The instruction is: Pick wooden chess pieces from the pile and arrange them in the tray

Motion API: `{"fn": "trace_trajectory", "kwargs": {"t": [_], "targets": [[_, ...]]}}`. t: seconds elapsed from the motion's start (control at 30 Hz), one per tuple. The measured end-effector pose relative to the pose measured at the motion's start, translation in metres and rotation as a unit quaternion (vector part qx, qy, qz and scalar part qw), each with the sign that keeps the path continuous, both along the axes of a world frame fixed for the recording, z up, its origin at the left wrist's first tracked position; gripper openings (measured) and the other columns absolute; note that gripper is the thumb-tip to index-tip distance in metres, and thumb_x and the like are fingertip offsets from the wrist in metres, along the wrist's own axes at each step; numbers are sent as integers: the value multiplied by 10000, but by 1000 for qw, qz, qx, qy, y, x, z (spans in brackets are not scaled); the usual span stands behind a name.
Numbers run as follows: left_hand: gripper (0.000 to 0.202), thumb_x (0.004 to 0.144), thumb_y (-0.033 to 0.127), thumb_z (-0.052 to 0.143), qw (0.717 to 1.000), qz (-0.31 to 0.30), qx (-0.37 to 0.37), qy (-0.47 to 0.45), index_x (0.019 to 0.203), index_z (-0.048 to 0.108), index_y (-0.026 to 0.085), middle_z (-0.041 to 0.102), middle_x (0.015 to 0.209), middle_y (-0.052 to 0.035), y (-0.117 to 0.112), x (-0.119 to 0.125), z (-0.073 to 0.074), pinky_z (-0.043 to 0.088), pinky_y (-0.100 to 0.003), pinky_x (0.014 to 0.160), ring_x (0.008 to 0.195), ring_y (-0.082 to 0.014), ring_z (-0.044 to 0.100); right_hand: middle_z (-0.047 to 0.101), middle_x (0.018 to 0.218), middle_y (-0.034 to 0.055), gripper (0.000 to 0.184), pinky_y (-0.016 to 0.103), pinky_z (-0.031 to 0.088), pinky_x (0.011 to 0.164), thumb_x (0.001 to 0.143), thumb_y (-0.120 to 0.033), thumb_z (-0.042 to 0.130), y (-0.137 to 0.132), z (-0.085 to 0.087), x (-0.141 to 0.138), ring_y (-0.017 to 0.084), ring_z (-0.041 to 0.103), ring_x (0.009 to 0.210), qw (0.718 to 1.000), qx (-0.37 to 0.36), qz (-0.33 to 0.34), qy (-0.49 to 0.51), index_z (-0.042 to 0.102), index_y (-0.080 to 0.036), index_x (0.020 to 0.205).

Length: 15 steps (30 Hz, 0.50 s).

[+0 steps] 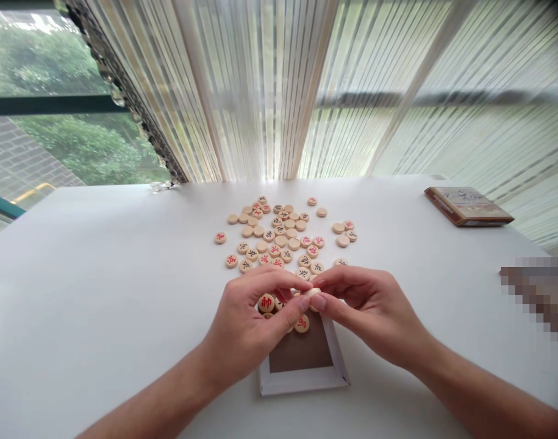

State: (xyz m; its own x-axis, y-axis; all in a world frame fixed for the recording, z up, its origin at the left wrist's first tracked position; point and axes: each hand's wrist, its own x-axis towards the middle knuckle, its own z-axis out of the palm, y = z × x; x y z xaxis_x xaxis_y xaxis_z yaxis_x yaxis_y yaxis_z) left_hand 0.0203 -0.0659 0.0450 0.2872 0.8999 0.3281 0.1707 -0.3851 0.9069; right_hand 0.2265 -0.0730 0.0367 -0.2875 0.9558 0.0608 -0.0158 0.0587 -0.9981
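Note:
Above an open shallow box (306, 385), my left hand (255, 311) and my right hand (370, 305) meet at the fingertips. Both are closed on one pale round xiangqi piece (313, 293), pinched between thumbs and fingers. Inside the box, near its far end, lie several pieces, among them one with a red character (301, 323) and another red-marked one (266, 303). My left hand partly hides these. Past the hands, many loose xiangqi pieces (280, 230) are spread on the white table, some showing red or black characters, others blank side up.
A flat brown box with a picture on its lid (473, 206) lies at the table's back right. A blurred-out brown object (544, 292) is at the right edge. Strip curtains (260, 91) hang behind the white table (123, 274), before a window.

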Motion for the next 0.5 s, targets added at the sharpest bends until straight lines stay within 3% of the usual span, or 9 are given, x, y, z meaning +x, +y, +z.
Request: {"fn": "trace_trajectory", "kwargs": {"t": [0.2,0.3,0.5], "targets": [[88,920,263,794,999,-11,-42,-17,987,842,234,813,895,-48,-1,-1,0,605,-309,733,824,-196,739,790,797,28,162,212,565,659,830,-300,907,2,6,-2,142,700,715,998,-40,22,47,856,-238,971],[122,936,252,784,995,-25,-86,-42,1034,856,263,831,930,-29,-1,-3,1,631,-286,796,852,-181,765,769,743,17,125,190,557,639,854,-305,887,3,9,-2,117,677,678,996,-57,29,69,856,-229,948],[203,944,173,769,965,-80,-188,-162,1084,859,291,855,936,-5,0,1,1,677,-226,758,774,-143,798,729,684,17,143,209,538,596,895,-322,850,6,7,1,126,667,649,991,-87,43,88,848,-197,963]]}}
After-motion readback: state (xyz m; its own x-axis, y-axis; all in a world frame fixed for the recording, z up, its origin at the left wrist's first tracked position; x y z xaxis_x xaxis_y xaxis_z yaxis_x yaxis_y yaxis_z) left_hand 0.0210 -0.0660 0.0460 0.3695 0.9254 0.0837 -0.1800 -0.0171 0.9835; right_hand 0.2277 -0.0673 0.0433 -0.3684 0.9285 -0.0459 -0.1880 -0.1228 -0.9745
